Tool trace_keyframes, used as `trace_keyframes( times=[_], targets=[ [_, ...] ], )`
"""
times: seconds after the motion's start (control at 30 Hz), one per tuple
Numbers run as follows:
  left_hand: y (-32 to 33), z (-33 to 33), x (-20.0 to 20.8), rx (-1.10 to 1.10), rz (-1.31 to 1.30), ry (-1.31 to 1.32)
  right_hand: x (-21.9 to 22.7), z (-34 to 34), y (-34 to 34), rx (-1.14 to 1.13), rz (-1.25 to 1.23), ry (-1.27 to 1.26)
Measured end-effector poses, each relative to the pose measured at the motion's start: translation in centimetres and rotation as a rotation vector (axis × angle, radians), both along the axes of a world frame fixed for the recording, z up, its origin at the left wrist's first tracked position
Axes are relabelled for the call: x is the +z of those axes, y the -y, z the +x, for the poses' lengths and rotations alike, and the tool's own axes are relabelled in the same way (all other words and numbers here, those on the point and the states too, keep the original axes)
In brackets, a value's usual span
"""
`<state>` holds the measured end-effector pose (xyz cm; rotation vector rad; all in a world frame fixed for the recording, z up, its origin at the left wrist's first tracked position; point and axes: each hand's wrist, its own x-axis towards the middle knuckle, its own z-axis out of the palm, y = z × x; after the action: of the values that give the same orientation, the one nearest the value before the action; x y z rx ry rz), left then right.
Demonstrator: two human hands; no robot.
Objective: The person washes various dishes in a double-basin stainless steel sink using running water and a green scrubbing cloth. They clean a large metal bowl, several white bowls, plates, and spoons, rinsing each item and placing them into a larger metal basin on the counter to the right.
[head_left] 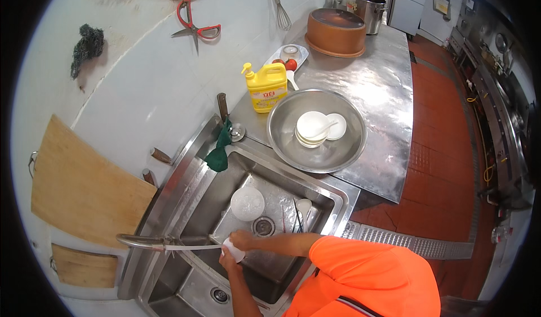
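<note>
A small white bowl is held between my two hands over the divider of a double steel sink. My right hand is closed on its upper side. My left hand grips it from below. From the tap, a thin pale stream reaches the bowl. In the larger compartment lies a round white bowl, near the drain. Beside that drain are a white spoon and thin dark sticks.
On the steel counter stands a wide metal basin with stacked white bowls. Behind it are a yellow pump jug and a brown lidded pot. A green cloth hangs over the sink's edge. Cutting boards lean along the wall.
</note>
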<state>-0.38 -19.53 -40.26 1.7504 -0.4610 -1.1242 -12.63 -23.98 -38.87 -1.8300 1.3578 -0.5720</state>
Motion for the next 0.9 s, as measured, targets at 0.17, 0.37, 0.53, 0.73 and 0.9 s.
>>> trace_keyframes(
  times=[0.17,0.37,0.53,0.73,0.9],
  targets=[
    [0.3,0.1,1.9,-0.471,0.194,0.831,0.3,-0.3,-1.8,-0.125,0.076,0.071],
    [0.2,-0.9,2.9,-0.679,-0.203,1.485,-1.8,1.9,-0.4,-0.107,0.088,0.165],
    [-1.6,-3.2,6.1,-0.878,-0.348,1.056,-3.7,1.5,1.4,-0.257,0.152,0.169],
    [-1.4,-2.8,6.3,-1.050,-0.634,1.318,-11.7,-0.5,1.4,-0.303,-0.207,0.201],
    [-1.7,-3.4,6.9,-0.890,-0.518,1.134,-2.8,2.2,0.6,-0.239,-0.135,0.227]
  ],
)
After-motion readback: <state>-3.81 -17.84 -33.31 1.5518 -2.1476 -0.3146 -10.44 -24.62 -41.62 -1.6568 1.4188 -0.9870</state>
